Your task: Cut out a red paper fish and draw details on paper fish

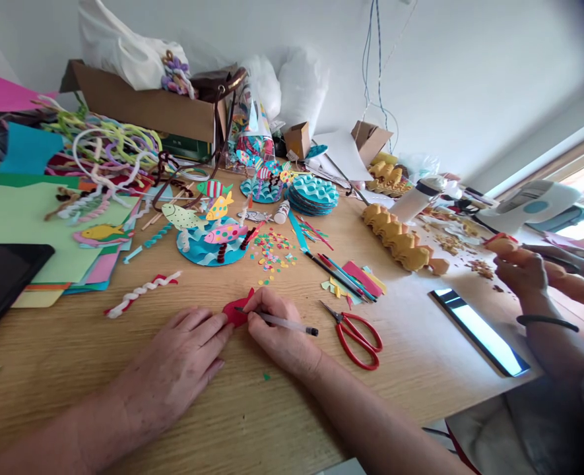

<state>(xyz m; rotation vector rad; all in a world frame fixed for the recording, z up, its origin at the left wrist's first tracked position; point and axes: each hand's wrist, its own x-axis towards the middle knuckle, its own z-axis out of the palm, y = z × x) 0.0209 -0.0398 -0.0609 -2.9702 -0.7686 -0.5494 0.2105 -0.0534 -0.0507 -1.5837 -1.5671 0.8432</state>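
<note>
A small red paper cutout (234, 313), apparently fish-shaped, lies on the wooden table in front of me. My left hand (185, 353) rests flat with its fingers stretched out, the fingertips at the cutout's left edge. In my right hand (278, 333) is a clear-barrelled pen (292, 323) with a black end; its tip touches the red paper. Red-handled scissors (358, 336) lie with blades parted to the right of that hand. Left of the cutout is a white twisted pipe cleaner (146, 295) on a red strip.
Paper fish (226, 233) stand on a blue wavy disc (212, 254) ahead. Beyond are confetti dots (274, 251), pens (341, 277) and egg-carton strips (395, 237). A phone (480, 333) lies at right, near another person's hand (524, 277) with a carton strip. Coloured paper (19, 211) covers the left.
</note>
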